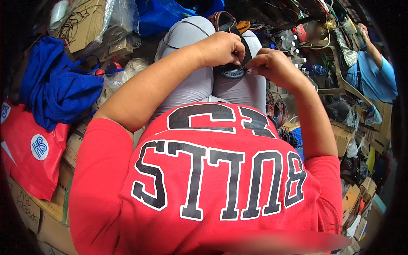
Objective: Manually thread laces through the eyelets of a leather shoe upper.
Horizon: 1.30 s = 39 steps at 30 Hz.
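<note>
Sitting among containers, we have a blue bag (59, 80) at our left, slumped in folds, its contents hidden, and a red bag (29, 157) below it, also closed to our view. Dark cords (73, 26) lie on a box (91, 15) near the upper left. Clear bottles (289, 40) with white caps cluster at our right; we cannot tell what they hold. The sandal (233, 73) is in our lap, over our thighs, its long axis running away from our waist toward our knees, the far end leaning slightly left. Its ridged black end points at us, brown straps at the far end. Our left hand (224, 50) bends over it, thumb and fingertips narrow; our right hand (272, 66) pinches narrowly beside the near end. What lies between either hand's fingertips is too small to tell.
</note>
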Each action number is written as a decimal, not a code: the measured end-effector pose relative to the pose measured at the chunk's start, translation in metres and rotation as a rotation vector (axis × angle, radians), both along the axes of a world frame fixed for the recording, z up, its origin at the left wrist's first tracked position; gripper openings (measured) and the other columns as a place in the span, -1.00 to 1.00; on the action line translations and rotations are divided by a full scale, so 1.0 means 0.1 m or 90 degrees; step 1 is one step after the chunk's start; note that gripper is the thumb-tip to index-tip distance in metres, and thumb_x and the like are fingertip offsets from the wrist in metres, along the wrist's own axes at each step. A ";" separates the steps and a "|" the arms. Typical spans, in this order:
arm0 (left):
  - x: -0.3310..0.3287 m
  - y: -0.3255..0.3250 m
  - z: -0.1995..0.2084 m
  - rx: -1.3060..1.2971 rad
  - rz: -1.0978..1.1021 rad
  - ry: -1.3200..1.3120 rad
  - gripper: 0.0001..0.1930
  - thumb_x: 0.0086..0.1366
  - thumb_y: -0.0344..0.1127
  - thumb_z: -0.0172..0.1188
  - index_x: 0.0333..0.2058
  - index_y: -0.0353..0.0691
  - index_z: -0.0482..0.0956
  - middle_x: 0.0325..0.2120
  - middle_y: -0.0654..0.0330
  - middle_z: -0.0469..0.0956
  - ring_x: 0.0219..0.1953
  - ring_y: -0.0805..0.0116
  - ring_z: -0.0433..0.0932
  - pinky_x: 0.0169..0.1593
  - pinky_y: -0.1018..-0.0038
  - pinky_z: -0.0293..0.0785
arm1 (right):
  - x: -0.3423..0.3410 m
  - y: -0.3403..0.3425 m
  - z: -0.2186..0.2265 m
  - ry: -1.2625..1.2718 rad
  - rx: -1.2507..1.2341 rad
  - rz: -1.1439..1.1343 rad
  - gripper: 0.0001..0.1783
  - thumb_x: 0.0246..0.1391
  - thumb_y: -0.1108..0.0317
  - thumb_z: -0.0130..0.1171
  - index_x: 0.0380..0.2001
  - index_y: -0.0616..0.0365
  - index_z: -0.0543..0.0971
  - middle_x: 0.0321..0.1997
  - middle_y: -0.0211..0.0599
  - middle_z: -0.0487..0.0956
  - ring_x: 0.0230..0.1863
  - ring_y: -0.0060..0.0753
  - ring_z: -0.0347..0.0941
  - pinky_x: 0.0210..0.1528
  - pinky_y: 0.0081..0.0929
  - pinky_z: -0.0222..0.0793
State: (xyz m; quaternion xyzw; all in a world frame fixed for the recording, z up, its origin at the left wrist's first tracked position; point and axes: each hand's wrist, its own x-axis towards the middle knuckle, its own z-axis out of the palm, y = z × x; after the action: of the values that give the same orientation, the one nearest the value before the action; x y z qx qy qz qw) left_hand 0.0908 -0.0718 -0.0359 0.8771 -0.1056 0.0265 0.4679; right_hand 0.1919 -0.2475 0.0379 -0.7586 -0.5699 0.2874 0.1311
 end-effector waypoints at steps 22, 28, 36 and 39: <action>-0.59 0.26 0.46 0.203 0.239 -0.077 -0.82 0.07 -0.41 0.23 -0.33 -0.30 0.52 -0.47 0.09 0.52 -0.45 0.18 0.51 -0.36 0.39 0.41 | -0.21 -0.28 -0.35 0.173 0.204 -0.248 -0.80 -0.11 0.35 0.32 -0.40 0.18 0.55 -0.41 -0.39 0.39 -0.31 -0.50 0.36 -0.24 -0.51 0.31; -0.43 0.04 0.42 -0.367 0.179 -0.097 -0.72 0.29 -0.18 0.02 -0.30 -0.32 0.52 -0.43 0.13 0.54 -0.33 0.37 0.52 -0.21 0.47 0.41 | 0.08 -0.21 -0.75 0.307 0.476 -0.586 -0.75 0.16 0.27 0.04 -0.45 0.25 0.53 -0.37 -0.34 0.50 -0.32 -0.43 0.40 -0.22 -0.53 0.31; -0.38 0.16 0.35 -0.921 0.085 0.065 -0.52 0.40 0.01 -0.27 -0.62 -0.16 0.28 -0.70 0.26 0.29 -0.56 0.32 0.36 -0.25 0.44 0.30 | -0.20 0.04 -0.42 1.325 0.518 -0.444 -0.54 0.28 0.05 -0.22 -0.66 0.03 0.27 -0.69 -0.49 0.17 -0.63 -0.53 0.09 -0.34 -0.44 0.16; -0.41 0.21 0.39 -0.953 0.176 0.097 -0.53 0.40 -0.01 -0.24 -0.67 -0.10 0.15 -0.76 0.35 0.07 -0.69 0.49 0.04 -0.40 0.51 0.11 | -0.28 0.04 -0.32 1.202 0.476 -0.474 -0.52 0.29 0.06 -0.25 -0.70 0.01 0.21 -0.76 -0.53 0.05 -0.71 -0.57 -0.04 -0.41 -0.49 0.09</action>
State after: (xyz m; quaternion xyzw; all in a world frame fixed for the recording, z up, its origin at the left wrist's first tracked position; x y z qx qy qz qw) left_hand 0.0498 -0.0508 0.0033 0.3304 0.0837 0.0890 0.9359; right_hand 0.1639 -0.2436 0.0060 -0.2682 -0.0240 0.5061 0.8194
